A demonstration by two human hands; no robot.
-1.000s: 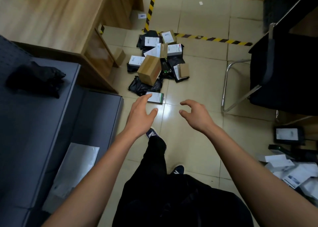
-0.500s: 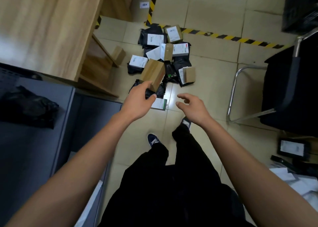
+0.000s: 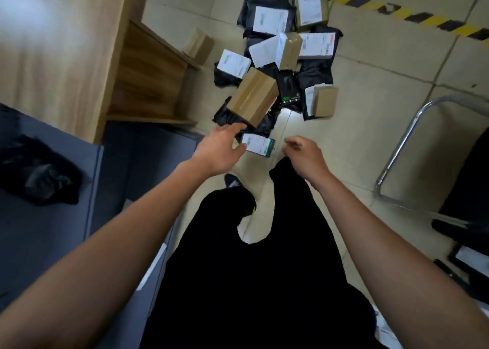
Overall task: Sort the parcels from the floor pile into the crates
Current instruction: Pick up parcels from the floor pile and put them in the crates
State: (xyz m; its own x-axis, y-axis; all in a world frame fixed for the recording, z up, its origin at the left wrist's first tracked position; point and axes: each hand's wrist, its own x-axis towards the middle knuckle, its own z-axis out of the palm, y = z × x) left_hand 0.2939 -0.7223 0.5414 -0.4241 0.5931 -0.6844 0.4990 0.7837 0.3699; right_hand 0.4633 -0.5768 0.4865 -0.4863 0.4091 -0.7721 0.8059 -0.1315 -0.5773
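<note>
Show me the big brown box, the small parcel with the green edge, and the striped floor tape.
Big brown box (image 3: 253,97), head view: middle of its taped top face.
Green-edged parcel (image 3: 258,144), head view: its white label.
Striped floor tape (image 3: 412,15), head view: a yellow-and-black stretch.

parcel labels (image 3: 269,20) blurred — unreadable, chair (image 3: 465,190) cut off at right

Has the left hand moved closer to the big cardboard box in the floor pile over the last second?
Yes. The left hand has reached forward to the near end of the big cardboard box, which lies unmoved among the parcels; contact is unclear.
</note>
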